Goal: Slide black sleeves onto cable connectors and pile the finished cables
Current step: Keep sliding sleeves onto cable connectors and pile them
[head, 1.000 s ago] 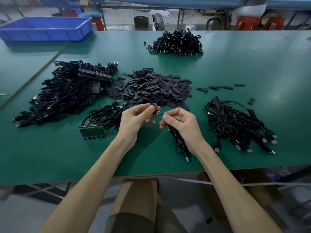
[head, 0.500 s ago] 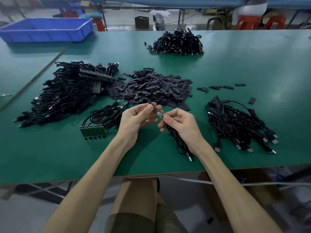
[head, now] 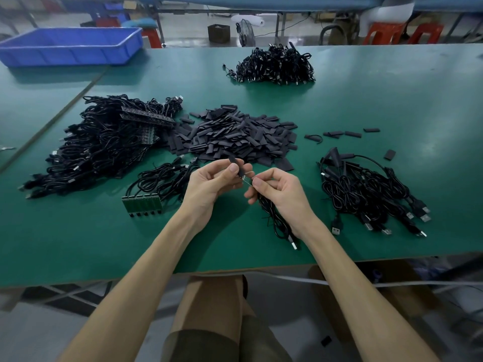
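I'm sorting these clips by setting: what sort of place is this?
Probably a factory assembly bench: a long green worktable bears heaps of black cables and a pile of cut black sleeves, with a blue plastic bin at the far left.

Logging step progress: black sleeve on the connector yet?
Not fully: left hand pinches the flat black sleeve, right hand holds the thin black cable; bare connector shows between them.

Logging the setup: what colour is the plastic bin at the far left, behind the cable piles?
The bin is solid blue, seen best in the head view.
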### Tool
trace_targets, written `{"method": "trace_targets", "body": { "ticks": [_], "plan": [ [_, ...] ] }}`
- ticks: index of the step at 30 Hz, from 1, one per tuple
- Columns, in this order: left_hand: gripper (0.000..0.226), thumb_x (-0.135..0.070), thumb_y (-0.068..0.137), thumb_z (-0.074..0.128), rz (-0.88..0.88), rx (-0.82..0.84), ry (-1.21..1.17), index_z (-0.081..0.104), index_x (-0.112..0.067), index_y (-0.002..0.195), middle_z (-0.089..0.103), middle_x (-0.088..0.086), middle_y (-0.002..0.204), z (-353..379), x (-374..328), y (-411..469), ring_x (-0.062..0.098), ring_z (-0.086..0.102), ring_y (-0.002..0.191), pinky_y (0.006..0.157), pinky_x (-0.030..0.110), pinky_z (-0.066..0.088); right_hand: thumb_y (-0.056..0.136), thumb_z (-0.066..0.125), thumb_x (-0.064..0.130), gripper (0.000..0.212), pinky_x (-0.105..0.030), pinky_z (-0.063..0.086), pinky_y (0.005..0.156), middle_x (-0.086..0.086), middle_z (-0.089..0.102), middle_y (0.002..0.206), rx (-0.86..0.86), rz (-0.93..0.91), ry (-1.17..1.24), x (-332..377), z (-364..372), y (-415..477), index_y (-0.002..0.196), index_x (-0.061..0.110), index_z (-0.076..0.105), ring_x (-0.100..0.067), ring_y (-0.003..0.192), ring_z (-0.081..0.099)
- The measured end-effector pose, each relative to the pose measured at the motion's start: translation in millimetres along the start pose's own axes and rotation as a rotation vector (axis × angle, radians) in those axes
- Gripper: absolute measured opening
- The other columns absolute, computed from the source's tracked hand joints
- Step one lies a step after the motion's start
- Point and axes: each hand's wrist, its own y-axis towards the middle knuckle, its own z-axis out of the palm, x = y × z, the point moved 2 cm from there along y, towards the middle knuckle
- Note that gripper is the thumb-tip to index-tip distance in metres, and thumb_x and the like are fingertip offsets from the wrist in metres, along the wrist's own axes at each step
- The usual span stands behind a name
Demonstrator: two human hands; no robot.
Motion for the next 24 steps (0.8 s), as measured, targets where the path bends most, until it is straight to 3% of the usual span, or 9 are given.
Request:
{"method": "trace_targets", "body": {
  "ticks": [5,11,17,24],
  "plan": [
    [0.026,-0.028,0.092,0.073,-0.002,0.033,0.026,0.073,-0.016,0.114,0.073,0.016,0.120,0.0,1.4,2.1,0.029,0.069,0.113,0.098,0.036,0.054,0.101,0.064,0.009,0.008,-0.029,0.058,0.075,-0.012,0.078,0.081,-0.048,0.002,0.029,-0.9,-0.6,0.4,0.099,0.001,0.064,-0.023,0.068,0.071],
    [0.030,-0.019,0.094,0.072,0.080,0.068,0.164,0.064,-0.005,0.119,0.074,0.012,0.119,3.6,1.7,0.5,0.027,0.070,0.109,0.089,0.031,0.056,0.101,0.066,0.009,0.010,-0.031,0.058,0.074,-0.015,0.077,0.082,-0.047,0.002,0.036,1.4,-0.9,-0.8,0.098,0.000,0.063,-0.025,0.066,0.070],
    [0.027,-0.019,0.095,0.070,0.080,0.079,0.271,0.064,-0.006,0.117,0.076,0.010,0.113,8.5,1.6,-1.7,0.030,0.073,0.104,0.096,0.043,0.056,0.099,0.066,0.005,0.009,-0.028,0.058,0.069,-0.015,0.077,0.081,-0.036,-0.008,0.067,4.6,0.7,-2.5,0.095,-0.002,0.061,-0.024,0.064,0.071],
    [0.022,-0.020,0.095,0.072,0.063,0.078,0.309,0.068,-0.009,0.113,0.079,0.008,0.102,11.4,1.5,-2.8,0.023,0.075,0.099,0.088,0.024,0.055,0.096,0.071,0.011,0.013,-0.026,0.057,0.066,-0.015,0.078,0.082,-0.082,0.011,0.085,2.3,1.2,-1.9,0.099,0.000,0.064,-0.022,0.066,0.072]
  ]
}}
